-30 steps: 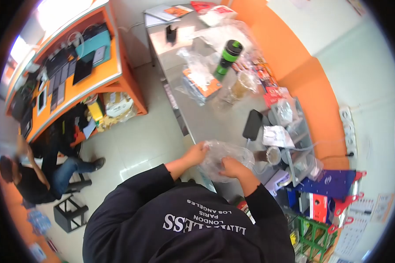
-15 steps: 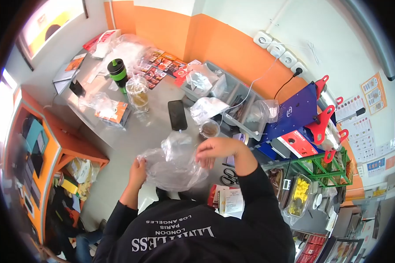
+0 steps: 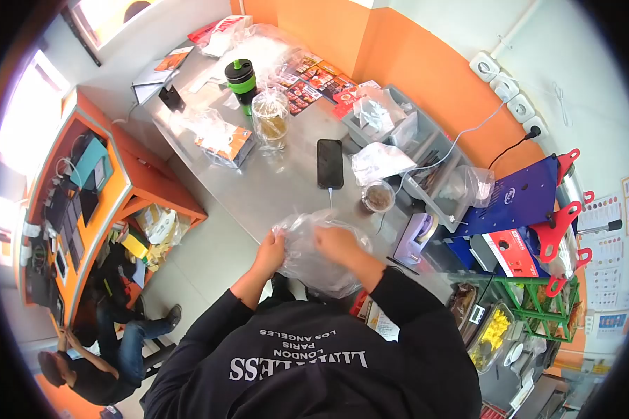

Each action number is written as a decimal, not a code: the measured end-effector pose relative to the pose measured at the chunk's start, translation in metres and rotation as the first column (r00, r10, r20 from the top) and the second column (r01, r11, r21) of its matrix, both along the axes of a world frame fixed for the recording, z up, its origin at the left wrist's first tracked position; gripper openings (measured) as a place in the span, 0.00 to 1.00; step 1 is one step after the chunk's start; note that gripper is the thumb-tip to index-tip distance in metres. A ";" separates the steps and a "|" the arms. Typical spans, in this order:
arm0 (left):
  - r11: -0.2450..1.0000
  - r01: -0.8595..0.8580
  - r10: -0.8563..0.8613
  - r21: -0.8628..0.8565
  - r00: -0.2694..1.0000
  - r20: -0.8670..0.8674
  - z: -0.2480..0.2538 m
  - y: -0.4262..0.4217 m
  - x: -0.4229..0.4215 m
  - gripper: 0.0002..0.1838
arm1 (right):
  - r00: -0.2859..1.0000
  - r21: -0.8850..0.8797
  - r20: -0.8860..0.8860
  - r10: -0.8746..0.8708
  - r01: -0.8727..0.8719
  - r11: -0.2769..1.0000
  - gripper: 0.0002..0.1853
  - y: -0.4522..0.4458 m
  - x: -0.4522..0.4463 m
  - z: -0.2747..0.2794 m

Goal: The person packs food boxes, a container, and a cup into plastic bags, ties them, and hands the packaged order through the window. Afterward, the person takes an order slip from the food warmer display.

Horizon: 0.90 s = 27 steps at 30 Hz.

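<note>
Tabletop (image 3: 297, 174) stretches beyond the bag (image 3: 307, 267); left fingers (image 3: 279, 242) pinch its edge, closure of right fingers (image 3: 324, 241) unclear.

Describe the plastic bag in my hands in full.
The plastic bag is clear, thin and crinkled, spread loosely at the near edge of the metal table. The left hand pinches its left side; the right hand is over it, grip unclear. No contents or print can be made out.
</note>
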<state>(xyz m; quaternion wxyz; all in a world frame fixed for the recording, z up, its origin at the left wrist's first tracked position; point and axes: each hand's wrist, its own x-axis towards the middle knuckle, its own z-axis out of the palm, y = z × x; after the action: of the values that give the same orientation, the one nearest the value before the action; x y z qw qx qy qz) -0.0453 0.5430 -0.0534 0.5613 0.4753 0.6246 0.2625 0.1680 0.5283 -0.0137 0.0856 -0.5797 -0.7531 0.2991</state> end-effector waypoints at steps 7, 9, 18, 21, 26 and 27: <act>0.989 -0.046 0.066 -0.143 0.988 0.138 0.016 0.006 -0.009 0.21 | 0.970 -0.064 0.109 0.219 -0.213 0.975 0.15 -0.033 -0.016 -0.018; 0.987 0.003 0.025 -0.162 0.985 0.168 0.017 0.007 -0.008 0.21 | 0.989 -0.214 0.071 0.132 -0.114 0.970 0.19 -0.027 -0.004 -0.006; 0.983 0.030 -0.014 -0.181 0.996 0.088 0.035 0.006 -0.006 0.20 | 0.959 -0.435 -0.283 0.011 -0.138 0.890 0.29 -0.038 0.085 0.108; 0.983 0.032 -0.013 -0.179 0.995 0.103 0.025 0.012 -0.014 0.19 | 0.991 -0.461 -0.116 0.063 -0.109 0.881 0.37 -0.077 0.125 0.150; 0.991 0.025 -0.008 -0.131 0.992 0.129 0.019 0.019 -0.029 0.19 | 0.857 -0.314 0.513 0.052 0.131 0.940 0.53 -0.213 0.095 0.126; 0.993 0.013 0.002 -0.115 0.992 0.126 0.018 0.020 -0.032 0.20 | 0.878 -0.235 0.479 -0.003 0.131 0.963 0.57 -0.224 0.087 0.120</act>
<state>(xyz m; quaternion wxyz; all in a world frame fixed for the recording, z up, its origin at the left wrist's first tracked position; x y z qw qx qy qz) -0.0775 0.5635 -0.0350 0.6269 0.4262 0.6008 0.2538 0.2549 0.3040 0.1059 -0.1677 -0.6674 -0.6844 0.2410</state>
